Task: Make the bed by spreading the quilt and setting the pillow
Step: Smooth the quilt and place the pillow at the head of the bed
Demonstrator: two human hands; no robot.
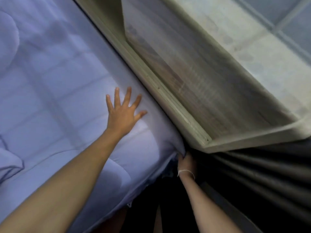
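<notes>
A pale lilac quilt (55,84) with stitched squares covers the bed across the left of the view. My left hand (123,111) lies flat on it near the bed's right edge, fingers spread, holding nothing. My right hand (186,163) is down at the quilt's near right corner, fingers closed on the fabric edge where it hangs between the bed and the window ledge. A thin white band circles that wrist. A rounded lilac bulge (7,41) at the far left edge may be the pillow; I cannot tell.
A pale window ledge and frame (176,105) runs diagonally right beside the bed. Dark pleated curtain (262,179) hangs at the lower right. The gap between bed and ledge is narrow and dark. Rumpled quilt folds (10,163) lie at the left.
</notes>
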